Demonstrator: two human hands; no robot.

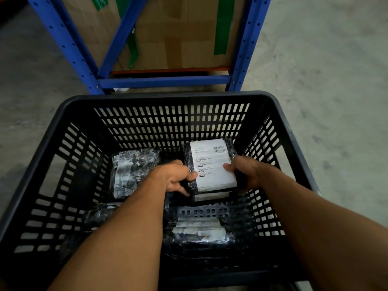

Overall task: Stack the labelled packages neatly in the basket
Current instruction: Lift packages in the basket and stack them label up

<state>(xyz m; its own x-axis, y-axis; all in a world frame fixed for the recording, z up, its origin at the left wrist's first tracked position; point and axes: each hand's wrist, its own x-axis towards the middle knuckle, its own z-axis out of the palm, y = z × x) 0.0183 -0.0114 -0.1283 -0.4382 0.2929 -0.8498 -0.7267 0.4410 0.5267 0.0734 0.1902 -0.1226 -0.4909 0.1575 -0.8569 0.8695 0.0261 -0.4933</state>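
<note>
A black slotted plastic basket point(168, 97) fills the lower view. Inside at the far right, a black-wrapped package with a white label point(212, 162) faces up on top of another package point(210, 195). My left hand point(178, 177) grips its left edge and my right hand point(247, 173) grips its right edge. A second wrapped package point(134, 171) lies at the far left of the basket floor. A third package point(199, 234) lies near me between my forearms. Another dark package point(98, 213) is partly hidden under my left forearm.
A blue metal rack point(163, 81) stands just beyond the basket, with a large cardboard box point(178, 32) with green tape on it. Grey concrete floor point(325, 80) lies to both sides.
</note>
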